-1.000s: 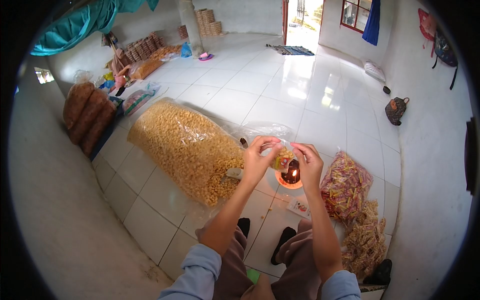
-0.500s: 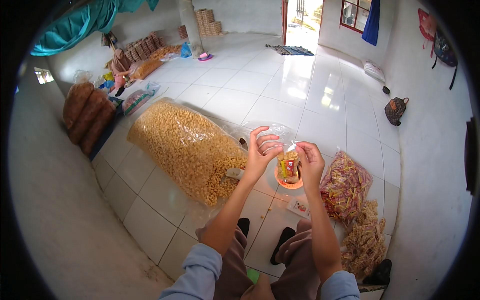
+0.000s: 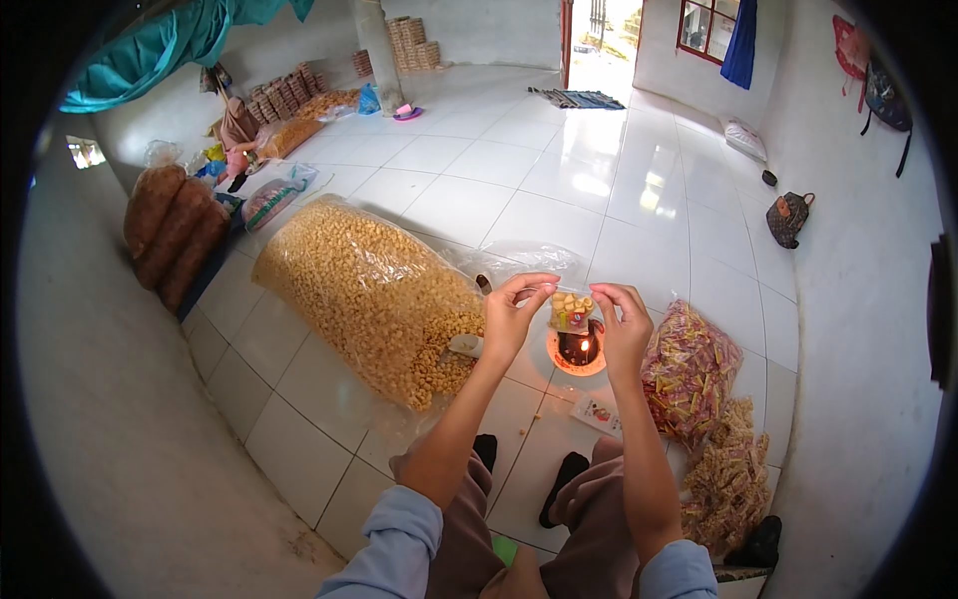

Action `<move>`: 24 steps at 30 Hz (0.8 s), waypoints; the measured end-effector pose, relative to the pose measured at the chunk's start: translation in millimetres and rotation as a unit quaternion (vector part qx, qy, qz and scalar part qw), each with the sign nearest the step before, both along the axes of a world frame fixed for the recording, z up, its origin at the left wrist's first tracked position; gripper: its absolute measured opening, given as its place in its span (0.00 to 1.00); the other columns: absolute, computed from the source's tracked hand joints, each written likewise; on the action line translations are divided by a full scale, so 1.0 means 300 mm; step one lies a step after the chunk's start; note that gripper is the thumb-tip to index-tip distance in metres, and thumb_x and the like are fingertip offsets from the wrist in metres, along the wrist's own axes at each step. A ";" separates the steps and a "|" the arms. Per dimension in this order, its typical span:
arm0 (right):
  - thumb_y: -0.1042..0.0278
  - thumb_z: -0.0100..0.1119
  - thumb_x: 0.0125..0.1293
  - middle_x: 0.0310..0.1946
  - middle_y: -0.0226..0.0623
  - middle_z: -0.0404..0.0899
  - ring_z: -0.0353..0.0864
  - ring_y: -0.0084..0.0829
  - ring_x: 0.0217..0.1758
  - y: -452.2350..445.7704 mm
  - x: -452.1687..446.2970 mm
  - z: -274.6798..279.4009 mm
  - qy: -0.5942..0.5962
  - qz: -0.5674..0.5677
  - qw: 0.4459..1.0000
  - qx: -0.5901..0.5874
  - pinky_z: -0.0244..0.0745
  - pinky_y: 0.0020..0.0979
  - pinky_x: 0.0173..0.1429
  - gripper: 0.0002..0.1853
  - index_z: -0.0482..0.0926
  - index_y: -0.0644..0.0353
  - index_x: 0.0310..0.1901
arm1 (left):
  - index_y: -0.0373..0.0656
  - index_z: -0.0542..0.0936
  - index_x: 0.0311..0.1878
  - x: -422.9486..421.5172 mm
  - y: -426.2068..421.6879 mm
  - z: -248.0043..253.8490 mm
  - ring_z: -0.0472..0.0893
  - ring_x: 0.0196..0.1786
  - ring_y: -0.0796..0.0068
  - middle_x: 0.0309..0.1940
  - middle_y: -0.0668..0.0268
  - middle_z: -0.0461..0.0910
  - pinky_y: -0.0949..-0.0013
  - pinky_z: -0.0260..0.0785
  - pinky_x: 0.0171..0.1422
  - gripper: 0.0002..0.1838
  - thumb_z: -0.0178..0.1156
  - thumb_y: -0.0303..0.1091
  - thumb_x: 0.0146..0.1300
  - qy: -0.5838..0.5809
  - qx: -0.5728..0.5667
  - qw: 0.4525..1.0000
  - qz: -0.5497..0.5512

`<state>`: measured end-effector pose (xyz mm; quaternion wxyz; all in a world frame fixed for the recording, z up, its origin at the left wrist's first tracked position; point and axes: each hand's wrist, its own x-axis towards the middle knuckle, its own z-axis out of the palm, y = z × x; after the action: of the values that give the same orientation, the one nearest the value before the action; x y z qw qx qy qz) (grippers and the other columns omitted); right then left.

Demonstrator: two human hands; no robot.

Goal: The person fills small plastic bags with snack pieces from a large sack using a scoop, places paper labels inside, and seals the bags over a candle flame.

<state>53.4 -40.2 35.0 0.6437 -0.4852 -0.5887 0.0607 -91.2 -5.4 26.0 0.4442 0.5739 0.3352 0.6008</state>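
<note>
Between my two hands hangs a small clear plastic packet [image 3: 571, 311] of yellowish snack pieces with a coloured label. My left hand [image 3: 519, 311] pinches its upper left corner between thumb and fingers. The upper right corner is pinched by my right hand [image 3: 623, 317]. Just below the packet a small flame [image 3: 585, 346] burns in a dark holder on an orange-rimmed plate [image 3: 577, 370]. To the left lies a large open clear bag of snack pieces [image 3: 359, 290], with a white scoop [image 3: 466, 345] at its mouth.
A bag of filled packets [image 3: 689, 374] and a pile of small packets [image 3: 730, 479] lie at the right. A white printed packet [image 3: 597, 413] is near my feet. Brown sacks [image 3: 175, 235] stand at the left. A person sits at the back left near stacked goods [image 3: 289, 97].
Half a second ago the packet hung lower from my right hand, with my left fingers spread. Now it is level, stretched between both hands above the flame, and my left hand has closed on it.
</note>
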 end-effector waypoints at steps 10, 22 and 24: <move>0.76 0.61 0.52 0.30 0.34 0.76 0.76 0.26 0.31 -0.002 -0.005 -0.006 -0.044 0.017 0.999 -0.011 0.71 0.26 0.35 0.07 0.80 0.61 0.35 | 0.42 0.82 0.37 -0.027 -0.022 0.034 0.76 0.33 0.79 0.32 0.65 0.79 0.77 0.67 0.37 0.08 0.61 0.25 0.53 0.148 0.082 0.981 0.094; 0.77 0.56 0.56 0.30 0.36 0.72 0.69 0.35 0.38 -0.010 0.002 0.000 -0.203 -0.065 0.977 0.029 0.67 0.33 0.41 0.03 0.73 0.64 0.31 | 0.41 0.79 0.34 -0.043 -0.013 0.015 0.72 0.38 0.67 0.31 0.64 0.71 0.68 0.67 0.41 0.06 0.62 0.25 0.50 0.258 0.208 0.936 0.115; 0.76 0.55 0.56 0.30 0.37 0.72 0.69 0.37 0.39 0.002 0.014 -0.027 -0.206 -0.020 0.978 0.007 0.66 0.34 0.43 0.03 0.72 0.64 0.32 | 0.41 0.79 0.34 -0.037 -0.014 0.013 0.72 0.39 0.67 0.33 0.63 0.71 0.68 0.67 0.44 0.06 0.61 0.26 0.51 0.223 0.166 0.957 0.083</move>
<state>57.6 -39.6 26.7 0.5130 -0.4944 -0.6994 -0.0572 -102.3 -9.8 30.0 0.2054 0.7288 0.3682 0.5395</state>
